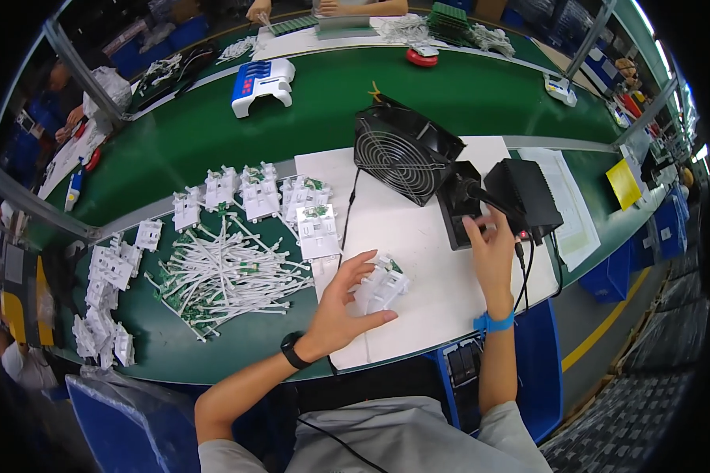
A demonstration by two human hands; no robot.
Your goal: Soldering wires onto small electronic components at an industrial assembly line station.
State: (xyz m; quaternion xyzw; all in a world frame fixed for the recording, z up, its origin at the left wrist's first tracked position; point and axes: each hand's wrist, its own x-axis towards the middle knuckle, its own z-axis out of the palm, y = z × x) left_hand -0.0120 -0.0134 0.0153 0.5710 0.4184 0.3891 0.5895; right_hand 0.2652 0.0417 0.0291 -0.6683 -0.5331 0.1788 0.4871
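My left hand (345, 309) curves round a small white plastic housing with a green circuit board (385, 285), thumb and fingers on either side of it, just over the white sheet. My right hand (493, 256) is raised beside a black stand (455, 211), its fingers bent and apart. Right by those fingertips runs a thick black handle (493, 199), which looks like a soldering iron resting in the stand; whether they touch it I cannot tell. A black box (525, 193) with a red-lit switch stands just right of the stand.
A black fan with a wire guard (402, 154) stands behind the white sheet (442, 276). Leftward lie a pile of white wire leads (225, 272) and rows of white housings (110, 268). A white-and-blue device (262, 85) sits farther back. Blue bins (536, 370) flank me; co-workers' hands show opposite.
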